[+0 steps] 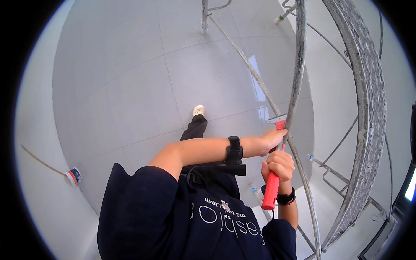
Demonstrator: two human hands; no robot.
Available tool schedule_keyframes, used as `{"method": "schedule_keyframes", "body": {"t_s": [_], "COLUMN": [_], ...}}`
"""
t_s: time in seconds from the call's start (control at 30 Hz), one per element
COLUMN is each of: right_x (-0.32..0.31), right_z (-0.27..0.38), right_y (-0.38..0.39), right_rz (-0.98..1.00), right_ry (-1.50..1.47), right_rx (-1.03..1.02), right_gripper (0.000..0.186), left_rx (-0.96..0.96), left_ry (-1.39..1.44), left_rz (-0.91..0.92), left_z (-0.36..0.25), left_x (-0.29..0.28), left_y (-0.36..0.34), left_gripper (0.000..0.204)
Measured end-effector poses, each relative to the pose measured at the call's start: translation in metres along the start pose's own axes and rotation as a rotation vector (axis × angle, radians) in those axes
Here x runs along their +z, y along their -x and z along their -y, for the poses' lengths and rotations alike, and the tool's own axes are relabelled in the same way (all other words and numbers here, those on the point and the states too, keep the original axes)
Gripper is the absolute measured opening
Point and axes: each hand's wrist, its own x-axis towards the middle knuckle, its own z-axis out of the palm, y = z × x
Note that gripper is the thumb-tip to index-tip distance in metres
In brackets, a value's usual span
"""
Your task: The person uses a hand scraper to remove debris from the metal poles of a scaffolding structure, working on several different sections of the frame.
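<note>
A small round tape roll [74,177] is lying on the grey tiled floor [130,86], well apart to the left of both hands. A shoe [199,110] is showing above the dark sleeve. The left hand [273,139] is reaching across and closing around the scaffold pole [298,65], just above the right hand. The right hand [279,165] is gripping the red handle [271,190] of a hammer [274,173], whose metal head [277,119] is sitting beside the left fingers, against the pole. A mesh-covered scaffold frame [368,108] is curving right of the grip.
</note>
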Motion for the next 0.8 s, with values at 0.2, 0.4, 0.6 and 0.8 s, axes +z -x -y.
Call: {"method": "schedule_keyframes", "body": {"t_s": [0.2, 0.4, 0.6, 0.8], "right_x": [0.027, 0.047, 0.031, 0.033], "right_z": [-0.036, -0.076, -0.064, -0.087], "right_y": [0.015, -0.006, -0.031, -0.016], "right_rz": [-0.044, -0.123, -0.167, -0.41], "right_ry": [-0.015, -0.003, -0.052, -0.168], "right_rx": [-0.007, 0.055, 0.137, 0.119], "right_gripper": [0.023, 0.024, 0.024, 0.021], "left_rx": [0.225, 0.497, 0.22, 0.312], "left_ry": [-0.019, -0.369, -0.248, -0.499], "left_rz": [-0.236, -0.256, -0.217, -0.324], "left_z": [0.016, -0.017, -0.031, -0.034], "left_x": [-0.028, -0.067, -0.052, -0.043], "left_y": [-0.051, -0.098, -0.078, -0.098], "left_gripper": [0.037, 0.042, 0.037, 0.033]}}
